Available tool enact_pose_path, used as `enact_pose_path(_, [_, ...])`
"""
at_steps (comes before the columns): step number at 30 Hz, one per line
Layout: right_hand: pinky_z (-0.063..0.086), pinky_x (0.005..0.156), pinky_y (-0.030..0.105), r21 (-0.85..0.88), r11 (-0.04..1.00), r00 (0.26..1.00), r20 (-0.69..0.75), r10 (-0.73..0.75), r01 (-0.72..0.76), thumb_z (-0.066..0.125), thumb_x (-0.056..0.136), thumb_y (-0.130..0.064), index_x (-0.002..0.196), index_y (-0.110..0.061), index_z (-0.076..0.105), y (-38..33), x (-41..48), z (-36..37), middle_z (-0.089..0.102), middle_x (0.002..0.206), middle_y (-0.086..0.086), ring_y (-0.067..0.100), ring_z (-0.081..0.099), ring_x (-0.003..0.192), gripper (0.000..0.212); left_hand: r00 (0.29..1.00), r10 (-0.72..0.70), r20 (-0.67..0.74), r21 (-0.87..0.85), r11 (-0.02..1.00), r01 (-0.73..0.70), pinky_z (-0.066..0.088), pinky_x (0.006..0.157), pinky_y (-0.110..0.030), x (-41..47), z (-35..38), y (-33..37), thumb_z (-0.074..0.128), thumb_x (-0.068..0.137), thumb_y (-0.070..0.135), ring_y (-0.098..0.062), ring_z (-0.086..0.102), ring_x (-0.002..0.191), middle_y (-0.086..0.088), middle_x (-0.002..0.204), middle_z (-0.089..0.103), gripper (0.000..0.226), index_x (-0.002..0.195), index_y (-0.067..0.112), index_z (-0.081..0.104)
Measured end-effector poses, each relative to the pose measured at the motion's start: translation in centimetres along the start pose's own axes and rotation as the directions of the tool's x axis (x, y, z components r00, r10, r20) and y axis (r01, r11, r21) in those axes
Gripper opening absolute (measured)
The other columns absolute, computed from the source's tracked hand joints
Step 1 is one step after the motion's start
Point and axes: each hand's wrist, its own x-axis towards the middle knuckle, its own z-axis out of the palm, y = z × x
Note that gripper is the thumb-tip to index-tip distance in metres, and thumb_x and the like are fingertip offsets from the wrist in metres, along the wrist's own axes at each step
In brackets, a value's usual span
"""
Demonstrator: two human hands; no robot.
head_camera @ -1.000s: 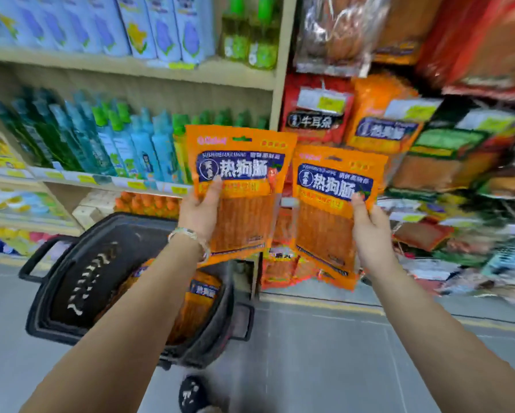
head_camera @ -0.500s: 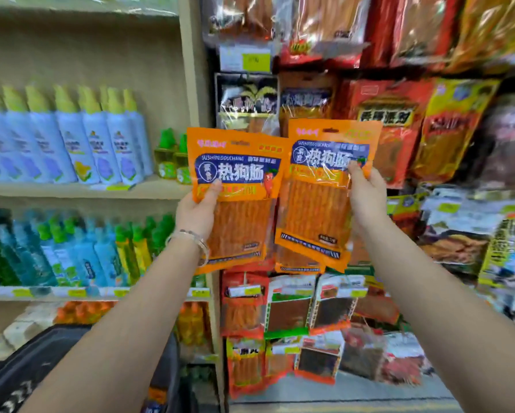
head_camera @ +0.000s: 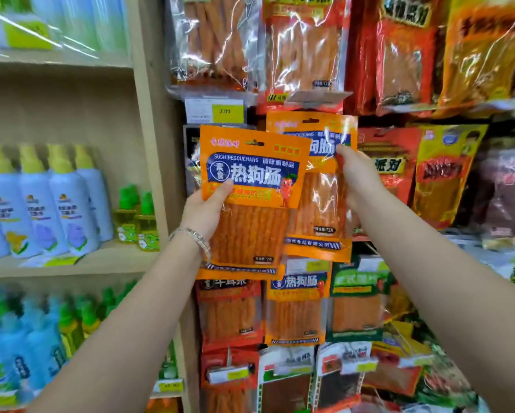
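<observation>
"Head view was checked first: what was held by the left hand (head_camera: 204,210)?"

"An orange snack packet (head_camera: 259,231) was gripped by it at the lower left edge. The thumb was pressed on the front, just under the blue label, and the fingers were curled behind, so they were clamped on the packet. A silver bracelet (head_camera: 197,237) was worn on that wrist."

"And the right hand (head_camera: 358,177)?"

"A second orange packet (head_camera: 319,204) of the same kind was pinched by it at the right edge. The thumb was laid on the front, and the other fingers were hidden behind the foil."

"Where were the two packets?"

"Both were held upright in the air, in front of the rack of hanging snack bags (head_camera: 399,61) and just under a yellow price tag (head_camera: 225,111). The left side of the second packet was covered by the first one, and the second was raised a little higher. Whether they were touching could not be told."

"What else was seen?"

"One more packet of that kind (head_camera: 295,308) was hung lower on the rack. At the left, white spray bottles (head_camera: 41,204) with yellow caps were stood on a wooden shelf (head_camera: 110,257)."
</observation>
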Motion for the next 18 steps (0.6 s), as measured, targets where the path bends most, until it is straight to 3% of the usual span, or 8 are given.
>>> enact_pose_path(6, [0.045, 0.07, 0.032, -0.042, 0.999, 1.0, -0.028, -0.009, 0.008, 0.053, 0.088, -0.021, 0.079, -0.018, 0.053, 0.3, 2.5, 0.3, 0.059, 0.077, 0.004, 0.021, 0.056, 0.071, 0.009, 0.998, -0.019, 0.058, -0.032, 0.999, 0.021, 0.053, 0.084, -0.044, 2.0, 1.4, -0.3, 0.066, 0.079, 0.053, -0.019, 0.071, 0.081, 0.01, 0.077, 0.074, 0.026, 0.083, 0.027, 0.068])
enact_pose_path(10, [0.046, 0.054, 0.019, -0.08, 0.997, 0.999, -0.041, -0.027, 0.024, 0.055, 0.089, -0.022, 0.077, -0.017, 0.057, 0.9, 3.5, 0.3, 0.061, 0.066, -0.002, 0.011, 0.058, 0.055, 0.014, 0.997, -0.01, 0.074, -0.023, 1.0, 0.012, 0.052, 0.071, -0.034, 2.6, 1.9, -0.8, 0.064, 0.081, 0.053, -0.009, 0.071, 0.069, 0.015, 0.074, 0.073, 0.025, 0.084, 0.028, 0.067])
enact_pose_path(12, [0.049, 0.058, 0.019, -0.138, 0.987, 0.995, -0.048, -0.085, 0.078, 0.056, 0.091, -0.024, 0.087, -0.009, 0.062, 1.7, 3.7, 0.1, 0.064, 0.075, 0.002, 0.011, 0.061, 0.062, 0.016, 0.997, -0.012, 0.08, -0.018, 1.0, 0.014, 0.052, 0.07, -0.033, 2.6, 2.2, -0.9, 0.063, 0.081, 0.053, -0.01, 0.071, 0.069, 0.015, 0.074, 0.073, 0.025, 0.085, 0.029, 0.067])
enact_pose_path(14, [0.047, 0.069, 0.026, -0.197, 0.969, 0.985, -0.061, -0.161, 0.147, 0.061, 0.089, -0.024, 0.098, -0.006, 0.058, 2.7, 3.8, -0.1, 0.062, 0.085, 0.006, 0.016, 0.059, 0.074, 0.02, 0.995, -0.024, 0.093, -0.02, 0.999, 0.026, 0.052, 0.069, -0.032, 2.6, 2.5, -1.1, 0.062, 0.082, 0.052, -0.01, 0.071, 0.07, 0.014, 0.075, 0.073, 0.024, 0.085, 0.028, 0.067])
enact_pose_path(18, [0.038, 0.063, 0.014, -0.163, 0.966, 0.959, -0.17, -0.227, 0.199, 0.068, 0.083, -0.02, 0.104, -0.02, 0.041, 4.3, 2.9, -0.6, 0.049, 0.095, -0.002, 0.007, 0.051, 0.082, 0.034, 0.995, -0.031, 0.094, -0.008, 0.999, 0.032, 0.054, 0.076, -0.037, 2.6, 3.3, -1.7, 0.064, 0.082, 0.051, -0.015, 0.071, 0.078, 0.009, 0.08, 0.074, 0.025, 0.083, 0.027, 0.069])
